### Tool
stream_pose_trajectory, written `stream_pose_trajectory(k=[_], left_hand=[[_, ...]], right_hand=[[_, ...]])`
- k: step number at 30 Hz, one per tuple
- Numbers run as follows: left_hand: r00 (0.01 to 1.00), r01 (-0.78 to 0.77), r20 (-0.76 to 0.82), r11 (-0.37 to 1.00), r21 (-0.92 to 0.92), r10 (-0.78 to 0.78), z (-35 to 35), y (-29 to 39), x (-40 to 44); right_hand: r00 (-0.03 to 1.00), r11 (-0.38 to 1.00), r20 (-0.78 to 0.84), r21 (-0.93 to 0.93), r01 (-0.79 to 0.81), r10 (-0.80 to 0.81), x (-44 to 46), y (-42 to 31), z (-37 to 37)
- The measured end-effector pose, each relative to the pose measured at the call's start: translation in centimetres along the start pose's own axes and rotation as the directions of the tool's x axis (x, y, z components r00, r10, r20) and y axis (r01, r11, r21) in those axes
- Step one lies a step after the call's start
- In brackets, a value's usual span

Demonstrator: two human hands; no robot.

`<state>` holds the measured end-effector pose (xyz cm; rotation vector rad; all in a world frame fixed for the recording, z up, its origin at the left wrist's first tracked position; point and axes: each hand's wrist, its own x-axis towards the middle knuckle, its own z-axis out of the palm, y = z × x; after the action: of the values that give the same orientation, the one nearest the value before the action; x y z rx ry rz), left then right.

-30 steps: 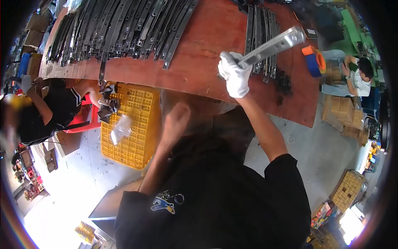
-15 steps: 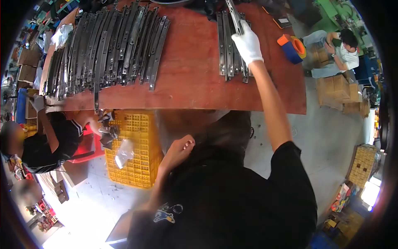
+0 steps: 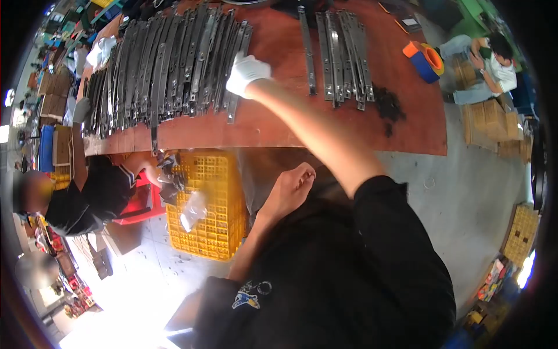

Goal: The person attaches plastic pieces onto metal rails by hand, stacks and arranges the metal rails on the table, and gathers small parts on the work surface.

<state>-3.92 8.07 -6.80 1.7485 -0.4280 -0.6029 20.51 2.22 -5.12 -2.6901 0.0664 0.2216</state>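
Right hand: swung left since the earlier frame, off the small row to the big row; white-gloved, fingers partly bent over the end bar, and whether they grip I cannot tell.
End bar: on the big row's right edge, likely the easiest to reach.
Bars: long, flat, dark metal, glossy, holed, laid side by side, probably to keep their near ends handy.
Left hand: bare, half open, loosely curled, nothing seen held; below the table edge.
Table: red, scuffed.
Crate: yellow, latticed plastic.
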Motion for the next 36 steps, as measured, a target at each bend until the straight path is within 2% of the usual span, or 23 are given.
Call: stream_pose_trajectory(k=[2, 5, 6, 8, 9, 10, 11, 12, 14, 16, 18, 20, 23, 24, 26, 27, 28, 29, 30, 31, 32, 34, 36], left_hand=[[0.996, -0.079, -0.030, 0.997, -0.019, 0.079, 0.9, -0.2, 0.5], [0.961, -0.253, -0.120, 0.967, -0.014, 0.249, 1.9, -1.9, 1.5], [0.972, -0.231, -0.031, 0.971, 0.064, 0.233, 1.9, -3.2, 1.8], [0.894, -0.425, -0.064, 0.886, 0.188, 0.443, 3.3, 0.4, 3.7], [0.895, -0.428, -0.051, 0.886, 0.178, 0.443, 4.3, 0.1, 5.0], [0.850, -0.502, -0.015, 0.817, 0.284, 0.527, 5.4, -0.4, 6.5], [0.795, -0.569, 0.030, 0.728, 0.382, 0.605, 6.7, -0.3, 8.1], [0.791, -0.578, 0.041, 0.725, 0.374, 0.610, 8.2, -0.1, 9.8], [0.781, -0.586, 0.119, 0.655, 0.478, 0.613, 11.2, 1.0, 12.6], [0.771, -0.591, 0.135, 0.620, 0.516, 0.622, 12.8, 2.0, 14.3], [0.766, -0.585, 0.143, 0.589, 0.557, 0.626, 13.5, 2.3, 14.7], [0.709, -0.638, 0.249, 0.450, 0.625, 0.659, 13.1, 1.8, 14.6], [0.647, -0.696, 0.277, 0.403, 0.594, 0.710, 12.5, 0.4, 13.8], [0.648, -0.690, 0.274, 0.397, 0.605, 0.710, 12.1, -0.1, 13.8], [0.573, -0.757, 0.260, 0.382, 0.530, 0.777, 11.1, -0.7, 13.6], [0.575, -0.747, 0.191, 0.414, 0.521, 0.796, 11.2, -0.5, 13.2], [0.660, -0.710, 0.233, 0.492, 0.504, 0.714, 10.7, -1.1, 12.2], [0.793, -0.604, 0.084, 0.759, 0.244, 0.604, 10.7, -1.4, 11.3], [0.898, -0.439, -0.008, 0.895, -0.076, 0.440, 10.6, -1.7, 10.4], [0.916, -0.400, 0.094, 0.871, 0.284, 0.390, 9.4, -2.7, 9.3], [0.939, -0.338, -0.129, 0.927, -0.163, 0.319, 8.9, 2.5, 8.0], [0.964, -0.256, -0.213, 0.753, -0.605, 0.157, 7.3, 3.0, 6.2], [0.918, -0.362, -0.346, 0.766, -0.532, 0.193, 5.3, 4.2, 4.9]], right_hand=[[0.996, 0.984, 0.027, 0.152, -0.089, 0.086, 0.4, -1.3, 0.6], [0.986, 0.947, -0.070, 0.296, -0.123, 0.150, 0.6, -1.3, 1.6], [0.979, 0.873, -0.036, 0.459, -0.164, 0.202, 0.4, -0.4, 1.3], [0.927, 0.657, -0.060, 0.723, -0.215, 0.370, 0.8, 0.8, 1.7], [0.921, 0.654, -0.062, 0.722, -0.225, 0.385, 0.9, 1.5, 1.7], [0.955, 0.186, 0.194, 0.953, -0.238, 0.225, 0.7, 2.0, 0.9], [0.949, -0.326, 0.312, 0.893, -0.311, -0.050, 0.8, 2.6, 0.5], [0.900, -0.483, 0.380, 0.759, -0.436, -0.215, 1.2, 2.5, 0.0], [0.881, -0.497, 0.286, 0.740, -0.453, -0.377, -0.4, 2.2, -1.9], [0.902, -0.408, 0.238, 0.829, -0.382, -0.359, -4.6, 1.5, -5.1], [0.887, -0.478, 0.195, 0.784, -0.398, -0.419, -7.8, 1.5, -7.0], [0.808, -0.515, 0.122, 0.714, -0.475, -0.576, -9.2, 2.4, -7.7], [0.766, -0.595, -0.104, 0.698, -0.399, -0.635, -12.4, 3.9, -9.5], [0.798, -0.573, -0.070, 0.733, -0.367, -0.599, -13.8, 4.9, -10.5], [0.690, -0.626, -0.269, 0.704, -0.335, -0.672, -14.5, 6.5, -11.8], [0.747, -0.668, -0.314, 0.710, -0.225, -0.586, -14.9, 7.0, -12.0], [0.792, -0.693, -0.358, 0.712, -0.112, -0.495, -15.4, 7.7, -12.3], [0.824, -0.655, -0.411, 0.753, 0.065, -0.390, -16.2, 8.5, -13.1], [0.831, -0.587, -0.479, 0.772, 0.244, -0.285, -17.0, 9.4, -14.3], [0.827, -0.585, -0.473, 0.778, 0.230, -0.304, -17.8, 10.0, -15.4], [0.846, -0.612, -0.520, 0.710, 0.349, -0.121, -19.0, 10.3, -16.4], [0.788, -0.583, -0.558, 0.561, 0.589, 0.260, -21.2, 11.6, -17.6], [0.766, -0.602, -0.626, 0.559, 0.571, 0.145, -23.0, 15.0, -17.9]])
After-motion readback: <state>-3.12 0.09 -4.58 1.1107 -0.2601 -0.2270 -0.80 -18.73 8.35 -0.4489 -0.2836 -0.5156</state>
